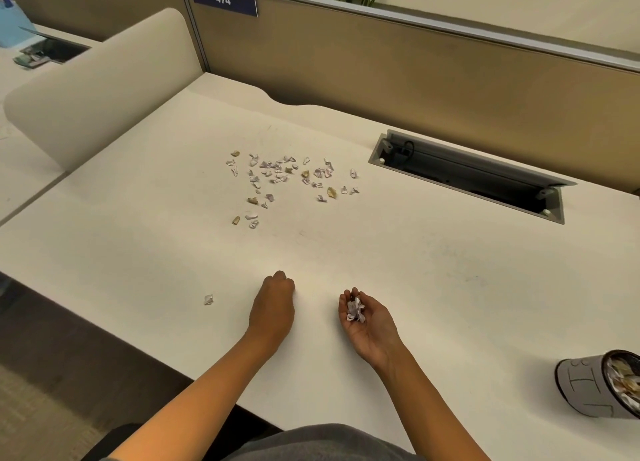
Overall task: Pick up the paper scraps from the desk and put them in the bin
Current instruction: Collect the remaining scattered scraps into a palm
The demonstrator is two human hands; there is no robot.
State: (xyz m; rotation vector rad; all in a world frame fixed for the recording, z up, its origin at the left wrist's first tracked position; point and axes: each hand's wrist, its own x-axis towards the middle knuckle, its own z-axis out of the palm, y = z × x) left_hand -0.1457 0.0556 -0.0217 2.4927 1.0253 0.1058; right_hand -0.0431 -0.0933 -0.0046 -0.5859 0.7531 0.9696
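Note:
Several small white and tan paper scraps lie scattered across the middle of the white desk. One lone scrap rests near the front edge, left of my left hand. That hand lies palm down on the desk with its fingers curled shut; whether anything is inside is hidden. My right hand is palm up and cupped around a small bunch of crumpled scraps. A grey bin with scraps inside stands at the right edge of the desk.
An open cable tray is recessed in the desk at the back right. A beige divider panel rises on the left and a brown partition with a "474" label runs behind. A plant shows above the partition.

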